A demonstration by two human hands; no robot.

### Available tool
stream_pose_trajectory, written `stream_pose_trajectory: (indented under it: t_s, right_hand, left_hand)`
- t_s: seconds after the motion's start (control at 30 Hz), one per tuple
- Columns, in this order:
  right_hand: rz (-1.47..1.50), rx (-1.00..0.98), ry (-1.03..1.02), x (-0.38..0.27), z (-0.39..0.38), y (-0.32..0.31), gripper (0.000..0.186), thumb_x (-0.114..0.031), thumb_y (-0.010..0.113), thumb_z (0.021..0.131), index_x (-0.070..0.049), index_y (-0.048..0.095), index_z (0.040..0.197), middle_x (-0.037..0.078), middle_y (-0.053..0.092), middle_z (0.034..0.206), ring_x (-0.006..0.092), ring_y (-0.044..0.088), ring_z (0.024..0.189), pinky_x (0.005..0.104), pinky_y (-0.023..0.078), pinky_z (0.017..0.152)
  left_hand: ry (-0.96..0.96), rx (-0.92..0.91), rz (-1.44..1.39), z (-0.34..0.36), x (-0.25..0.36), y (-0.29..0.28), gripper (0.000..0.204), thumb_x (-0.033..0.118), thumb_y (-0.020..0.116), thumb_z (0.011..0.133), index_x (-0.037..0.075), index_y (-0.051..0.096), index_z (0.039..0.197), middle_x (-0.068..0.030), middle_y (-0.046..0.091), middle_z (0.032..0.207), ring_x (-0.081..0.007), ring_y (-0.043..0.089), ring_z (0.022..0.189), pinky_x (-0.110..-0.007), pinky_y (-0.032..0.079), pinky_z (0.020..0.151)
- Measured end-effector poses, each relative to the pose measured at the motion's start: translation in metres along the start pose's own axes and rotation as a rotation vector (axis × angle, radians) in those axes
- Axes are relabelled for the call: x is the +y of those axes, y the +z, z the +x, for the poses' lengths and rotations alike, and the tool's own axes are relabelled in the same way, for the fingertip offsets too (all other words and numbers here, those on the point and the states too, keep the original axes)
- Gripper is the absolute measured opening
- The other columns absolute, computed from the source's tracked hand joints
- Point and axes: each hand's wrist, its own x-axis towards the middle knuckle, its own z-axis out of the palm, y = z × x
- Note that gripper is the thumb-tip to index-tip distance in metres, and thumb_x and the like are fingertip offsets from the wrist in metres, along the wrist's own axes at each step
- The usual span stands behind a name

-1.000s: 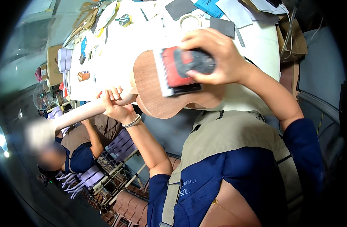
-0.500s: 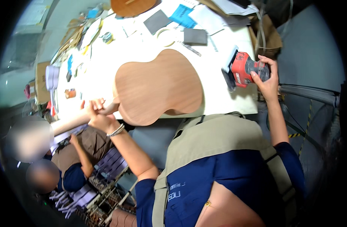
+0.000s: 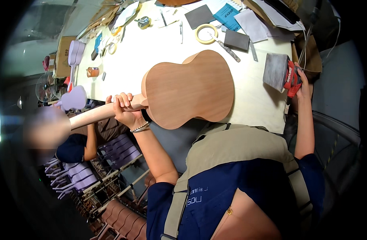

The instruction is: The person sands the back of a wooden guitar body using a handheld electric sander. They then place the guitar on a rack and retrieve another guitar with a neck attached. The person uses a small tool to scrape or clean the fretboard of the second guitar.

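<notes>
My left hand (image 3: 125, 110) is closed round the pale wooden neck (image 3: 89, 117) of an unpainted small guitar, near where it meets the body (image 3: 189, 90). The guitar's brown back faces up over the front edge of the white table (image 3: 251, 108). At the table's right edge my right hand (image 3: 302, 84) grips a red and black power sander (image 3: 291, 76), tipped on its side with the grey pad (image 3: 274, 72) turned outward. Some of my right fingers are hidden behind the sander.
Tape (image 3: 199, 30), grey pads (image 3: 236, 41), papers (image 3: 251, 24) and small tools cover the back of the table. Cartons (image 3: 63, 54) stand at left. A co-worker (image 3: 73, 148) works at lower left beside racks of lilac instrument bodies (image 3: 117, 150). A hose (image 3: 331, 122) runs at right.
My right hand has lifted the sander off the guitar's back, carried it right to the table's edge and turned its pad over. My left hand keeps hold of the neck.
</notes>
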Motion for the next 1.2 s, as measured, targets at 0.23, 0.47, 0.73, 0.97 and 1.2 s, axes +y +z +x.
stream_pose_trajectory:
  t_s: [0.23,0.47,0.73,0.97,1.2]
  right_hand:
    - [0.131,0.008,0.172,0.002,0.062,-0.022,0.038,-0.018,0.053,0.086,-0.001,0.048,0.119,0.01,0.058,0.11,0.0191,0.057,0.1,0.0331,0.045,0.087]
    - [-0.088,0.244,-0.005,0.009,0.101,-0.014,0.036,-0.015,0.06,0.082,0.0,0.054,0.115,0.009,0.059,0.108,0.0155,0.057,0.098,0.0277,0.045,0.084]
    - [-0.783,0.459,-0.498,0.026,0.104,-0.01,0.034,-0.023,0.059,0.085,0.004,0.06,0.106,0.01,0.063,0.102,0.0125,0.058,0.092,0.0229,0.043,0.082]
    - [-0.996,0.014,-0.883,0.057,-0.023,0.123,0.025,-0.017,0.045,0.09,-0.003,0.061,0.104,0.009,0.061,0.103,0.0175,0.054,0.094,0.0279,0.043,0.081]
    - [-0.401,-0.53,0.417,0.143,-0.058,0.171,0.086,-0.067,0.004,0.082,-0.004,0.018,0.139,0.009,0.029,0.141,0.021,0.027,0.13,0.0347,0.023,0.105]
  left_hand:
    - [0.046,-0.011,0.002,-0.017,0.003,0.009,0.021,0.005,0.047,0.084,0.01,0.047,0.104,0.0022,0.037,0.058,-0.0085,0.04,0.052,-0.026,0.04,0.056]
    - [0.092,-0.053,0.022,-0.025,0.005,0.005,0.024,0.008,0.046,0.085,0.009,0.047,0.11,0.0014,0.037,0.057,-0.0082,0.039,0.053,-0.025,0.04,0.058]
    - [0.107,-0.095,0.035,-0.043,0.015,-0.007,0.03,0.015,0.046,0.087,0.013,0.047,0.117,-0.0027,0.059,0.077,-0.019,0.056,0.075,-0.046,0.044,0.087]
    - [0.066,0.165,-0.052,-0.082,0.032,-0.034,0.03,0.016,0.05,0.084,0.018,0.053,0.115,-0.0014,0.063,0.088,-0.0179,0.059,0.083,-0.05,0.038,0.095]
    - [0.069,0.402,-0.097,-0.115,0.039,-0.055,0.027,0.014,0.053,0.082,0.018,0.057,0.108,0.0035,0.063,0.09,-0.0131,0.059,0.085,-0.044,0.041,0.093]
